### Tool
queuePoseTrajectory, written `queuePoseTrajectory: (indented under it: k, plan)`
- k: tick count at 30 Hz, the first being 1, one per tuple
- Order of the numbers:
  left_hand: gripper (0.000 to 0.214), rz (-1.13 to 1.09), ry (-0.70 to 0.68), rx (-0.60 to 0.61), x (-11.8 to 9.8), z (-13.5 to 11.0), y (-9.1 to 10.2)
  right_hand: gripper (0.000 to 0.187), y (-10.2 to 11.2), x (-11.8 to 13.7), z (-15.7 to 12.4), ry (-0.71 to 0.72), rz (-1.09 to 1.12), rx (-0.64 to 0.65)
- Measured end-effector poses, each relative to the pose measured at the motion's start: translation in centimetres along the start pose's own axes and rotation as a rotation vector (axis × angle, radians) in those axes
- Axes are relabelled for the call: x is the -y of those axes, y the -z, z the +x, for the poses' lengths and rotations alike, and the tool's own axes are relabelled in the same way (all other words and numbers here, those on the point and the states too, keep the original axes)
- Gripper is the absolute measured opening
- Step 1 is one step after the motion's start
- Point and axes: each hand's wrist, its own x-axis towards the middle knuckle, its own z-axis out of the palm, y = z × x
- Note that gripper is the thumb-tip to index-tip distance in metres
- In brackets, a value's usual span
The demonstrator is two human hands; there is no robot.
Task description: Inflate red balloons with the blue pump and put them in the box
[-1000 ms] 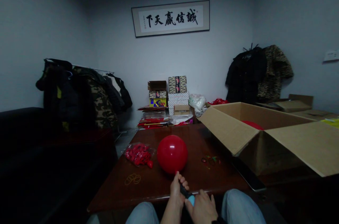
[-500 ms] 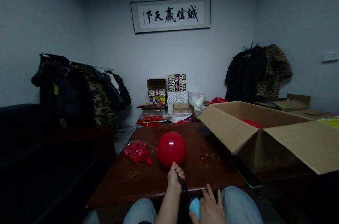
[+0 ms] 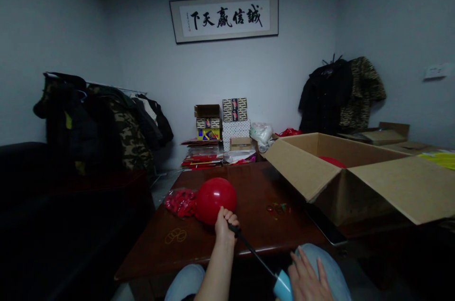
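Red balloon, inflated round, sits over the near part of the dark wooden table, its neck pinched in my left hand, which is closed in a fist around the neck and the nozzle end of the hand pump. I read the pump's thin black rod as drawn out long, running down and right from that fist to the light blue handle at the bottom edge. My right hand rests on that handle with fingers spread; I cannot tell whether it truly grips or only presses with the palm. My judgement on doing this well: keep the left fist tight so the neck does not slip off the nozzle, push along the rod's line rather than across it, and watch the skin for strain. Just left of the balloon, touching or nearly so, lies a clear bag of red uninflated balloons. Yellowish rubber bands lie near the table's front left; a small scatter of coloured bands lies to the right. Further right stands an open cardboard box with something red inside. My knees in pale jeans show below the table edge. Behind: stacked boxes, coats on a rack, a framed calligraphy scroll on the wall
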Motion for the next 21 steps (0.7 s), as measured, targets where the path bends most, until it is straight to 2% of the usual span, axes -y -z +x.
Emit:
queuePoseTrajectory:
  k: [2,4,6,9,13,17,21]
  plan:
    - [0.038,-0.020,-0.011,0.028,-0.1,-0.3,-0.6,0.053,1.7,-0.3,0.4,0.013,0.056,0.117]
    - [0.037,-0.022,-0.036,0.037,-0.2,-0.4,-1.1,0.049,3.3,-0.2,0.8,0.000,0.080,0.166]
    - [0.036,-0.026,-0.061,0.033,-0.1,-0.5,-1.3,0.046,4.6,0.2,1.1,-0.009,0.085,0.164]
    - [0.036,-0.047,-0.086,0.015,0.5,-0.7,-1.2,0.050,5.8,1.0,2.2,0.023,0.057,0.093]
    - [0.036,-0.041,-0.113,0.008,2.3,-1.0,-0.6,0.057,5.9,2.3,4.6,0.065,0.043,0.051]
    - [0.035,-0.006,-0.070,0.017,4.0,-1.1,0.2,0.064,5.6,4.2,7.1,0.022,0.042,0.114]
    - [0.035,0.050,-0.040,-0.037,4.8,-0.7,1.8,0.069,4.3,5.9,8.1,0.032,-0.015,0.168]
